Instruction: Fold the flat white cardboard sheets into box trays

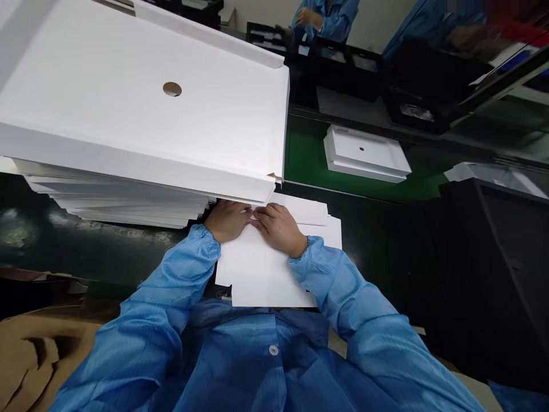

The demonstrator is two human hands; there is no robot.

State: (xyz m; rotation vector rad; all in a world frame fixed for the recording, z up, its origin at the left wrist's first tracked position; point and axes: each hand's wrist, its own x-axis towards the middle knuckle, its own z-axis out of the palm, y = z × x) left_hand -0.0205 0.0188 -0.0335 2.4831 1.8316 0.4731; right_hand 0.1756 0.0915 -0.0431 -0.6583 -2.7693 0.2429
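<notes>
A flat white cardboard blank [266, 274] with notched edges lies before me at the bench's near edge. Its far flap [311, 210] is folded over toward me. My left hand [229, 220] and my right hand [281, 228] meet at that flap, thumbs and fingers closed on the cardboard with the fingertips almost touching. Part of what they grip is hidden under the fingers. Just beyond my hands, the corner of a large white box tray [128, 109] with a round hole overhangs the blank.
A stack of white cardboard sheets [124, 200] sits under the large tray. Smaller white boxes [364, 151] rest on the green mat [304, 154]. A black bin [484, 257] stands at right, brown cardboard [51, 355] at lower left. Another person [328, 20] is across the line.
</notes>
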